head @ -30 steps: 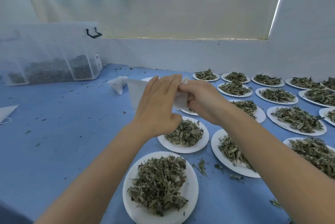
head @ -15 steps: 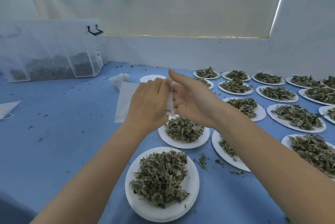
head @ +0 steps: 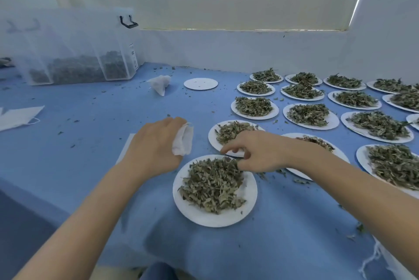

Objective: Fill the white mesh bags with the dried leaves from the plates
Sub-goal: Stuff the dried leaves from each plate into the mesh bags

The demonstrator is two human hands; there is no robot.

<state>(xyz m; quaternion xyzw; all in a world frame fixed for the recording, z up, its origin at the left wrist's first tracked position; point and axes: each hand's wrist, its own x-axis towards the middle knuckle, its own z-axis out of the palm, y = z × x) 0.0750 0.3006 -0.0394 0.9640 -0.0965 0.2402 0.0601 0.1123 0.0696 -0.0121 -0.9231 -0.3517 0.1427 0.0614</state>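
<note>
Both busy: left hand [head: 156, 143] grips mesh bag [head: 183, 139], mostly hidden; right hand [head: 256, 152] pinches leaves [head: 213, 183].

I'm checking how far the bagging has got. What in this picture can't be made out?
- Head view: the mouth of the white mesh bag is hidden by the left hand gripping it, so its fill is unknown.
- Whether the right hand has pinched leaves from the nearest plate: fingertips blurred.
- Clear bin: contents hazy.
- Rightmost plates: cut by the frame edge.
</note>
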